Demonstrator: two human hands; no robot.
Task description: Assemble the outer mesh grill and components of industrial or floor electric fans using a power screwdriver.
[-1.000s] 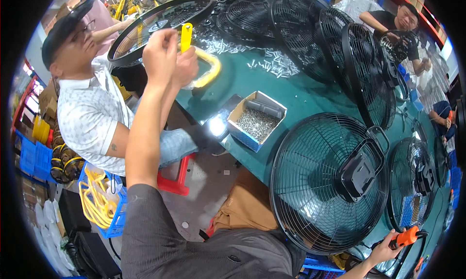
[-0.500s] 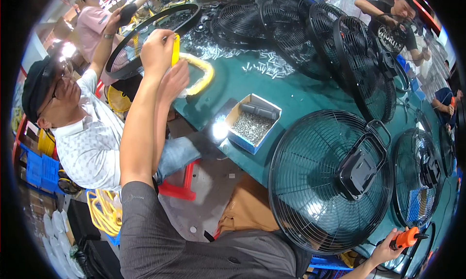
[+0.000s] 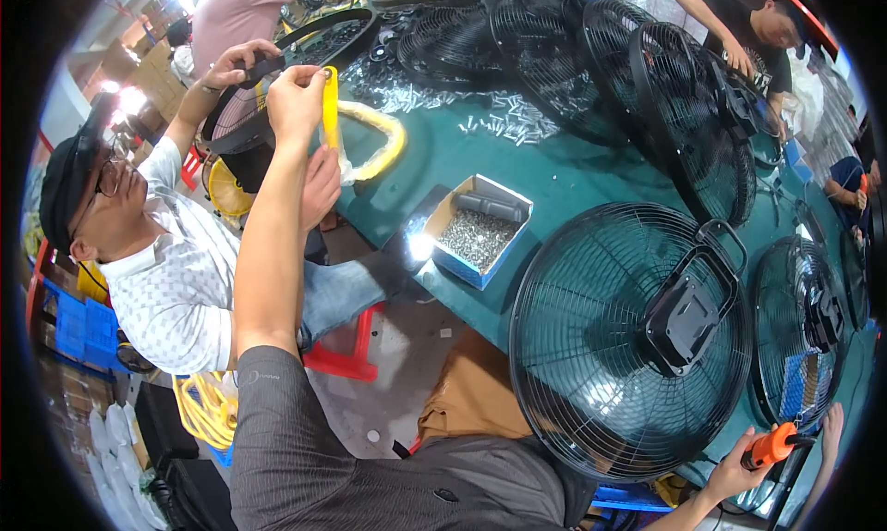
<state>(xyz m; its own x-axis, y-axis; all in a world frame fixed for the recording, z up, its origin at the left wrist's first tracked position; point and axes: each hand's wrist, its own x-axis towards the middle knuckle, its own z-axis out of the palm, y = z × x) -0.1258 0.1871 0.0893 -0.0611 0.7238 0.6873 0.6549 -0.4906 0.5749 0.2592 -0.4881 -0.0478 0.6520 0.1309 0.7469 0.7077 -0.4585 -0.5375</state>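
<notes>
My left hand [image 3: 296, 106] is raised at the upper left, its fingers closed on the upper end of a flat yellow strip [image 3: 330, 115]. Just below the strip is a co-worker's hand [image 3: 321, 189], partly hidden behind my forearm. At the lower right, my right hand [image 3: 739, 464] grips an orange and black electric screwdriver [image 3: 771, 446]. A black round fan [image 3: 601, 337] with a wire grille lies between my arms, its dark motor housing [image 3: 684, 323] and handle facing up.
An open box of small screws [image 3: 476, 240] sits near the green table's edge [image 3: 443, 300]. Loose metal pins [image 3: 513, 120] and stacked fan grilles [image 3: 684, 115] lie beyond. A yellow curved tube [image 3: 393, 147] rests at left. A seated co-worker [image 3: 166, 254] is close on my left.
My left hand has shifted slightly down, and more of the yellow strip now shows. The co-worker's nearer hand has dropped lower, and their other hand, on a black part, has come down too.
</notes>
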